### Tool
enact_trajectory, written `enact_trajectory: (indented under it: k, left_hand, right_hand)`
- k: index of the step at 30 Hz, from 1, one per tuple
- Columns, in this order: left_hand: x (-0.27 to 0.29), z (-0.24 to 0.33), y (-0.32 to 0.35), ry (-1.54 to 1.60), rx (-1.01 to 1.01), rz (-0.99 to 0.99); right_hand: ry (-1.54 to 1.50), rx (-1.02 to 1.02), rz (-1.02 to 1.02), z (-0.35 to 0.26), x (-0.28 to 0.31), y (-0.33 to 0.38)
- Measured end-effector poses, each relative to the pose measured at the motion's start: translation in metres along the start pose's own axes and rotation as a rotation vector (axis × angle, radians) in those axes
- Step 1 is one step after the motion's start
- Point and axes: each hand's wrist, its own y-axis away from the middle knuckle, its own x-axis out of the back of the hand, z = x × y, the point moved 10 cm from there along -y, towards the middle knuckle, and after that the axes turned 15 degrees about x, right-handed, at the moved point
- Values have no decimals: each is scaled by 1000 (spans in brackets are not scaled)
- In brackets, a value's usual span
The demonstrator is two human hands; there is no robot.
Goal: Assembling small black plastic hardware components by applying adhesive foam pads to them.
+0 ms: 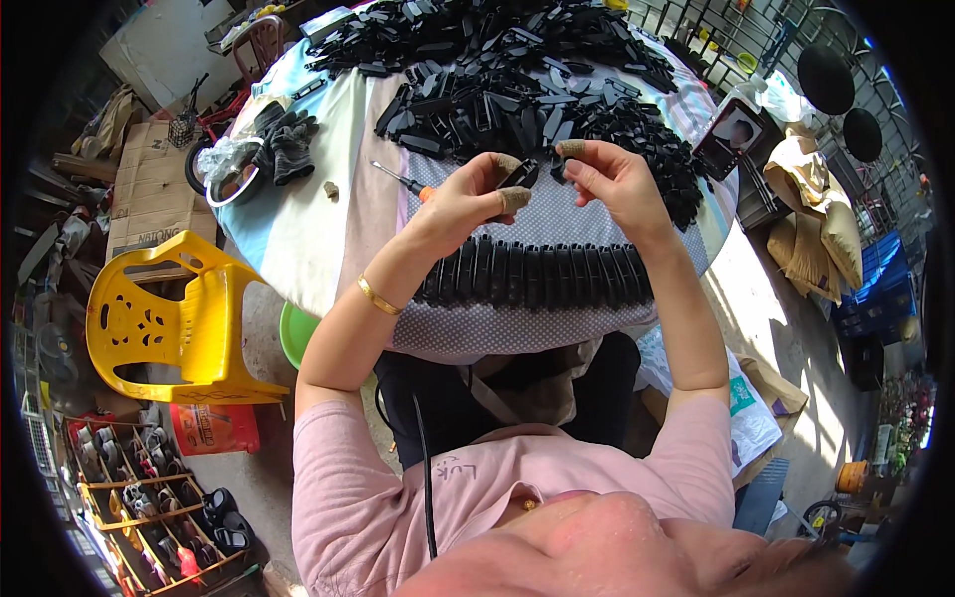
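Above the round, cloth-covered table, my left hand (476, 191) pinches a black plastic part (521, 176) between thumb and finger, both wearing tan finger covers. My right hand (619, 184) is just beside it, its thumb and covered forefinger closed on a small black plastic piece (558, 170) that partly blends into the pile behind. A screwdriver (398, 177) with an orange handle lies left of my left wrist, partly hidden by it. Below both hands, a neat row of black plastic parts (537, 275) stands side by side near the table's front edge.
A large heap of black plastic parts (487, 50) covers the table's far side. Dark gloves (286, 144) and a white bowl (237, 181) sit at the left. A phone-like screen (731, 134) stands at the right edge. A yellow chair (184, 318) stands left of the table.
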Motion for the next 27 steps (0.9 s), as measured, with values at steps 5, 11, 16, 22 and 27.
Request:
enact_trajectory:
  k: [5, 11, 16, 22, 27]
  left_hand:
    - [-3, 0, 6, 8, 27, 63]
    - [2, -10, 1, 171, 83, 26]
    - [-8, -8, 2, 311, 72, -125]
    - [-20, -3, 6, 307, 43, -254]
    - [-25, -4, 7, 302, 45, -253]
  right_hand:
    - [-110, 28, -6, -6, -11, 11]
    - [45, 115, 4, -20, -18, 15]
    - [32, 170, 68, -22, -18, 15]
    - [242, 312, 53, -31, -14, 12]
    - [370, 518, 118, -53, -16, 17]
